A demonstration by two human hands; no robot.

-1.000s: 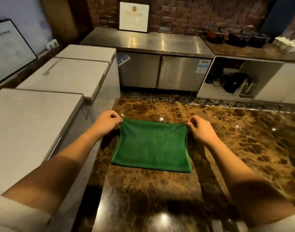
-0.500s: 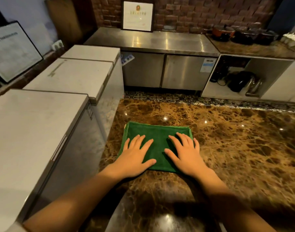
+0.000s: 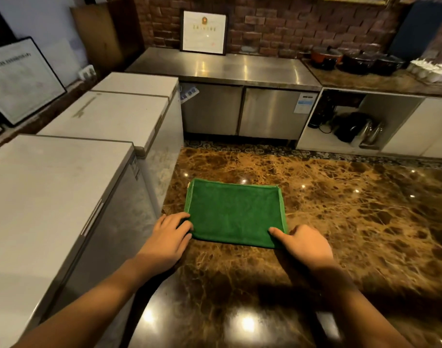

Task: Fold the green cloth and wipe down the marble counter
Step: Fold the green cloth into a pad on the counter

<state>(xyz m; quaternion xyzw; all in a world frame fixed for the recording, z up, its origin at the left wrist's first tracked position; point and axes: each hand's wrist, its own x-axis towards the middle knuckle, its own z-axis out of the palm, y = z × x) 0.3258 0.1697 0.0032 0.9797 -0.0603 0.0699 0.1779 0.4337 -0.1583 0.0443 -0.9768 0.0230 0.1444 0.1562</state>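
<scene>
Now the green cloth lies flat on the marble counter, folded to a rectangle, just beside the chest freezer. Our left hand has fingers curled on its near left corner; our right hand pinches the near right corner, though we cannot tell how firmly. For the next fold, we should lift both corners together, match edges squarely, then press flat before wiping.

Dim warm light, glare spots, fisheye edges
</scene>
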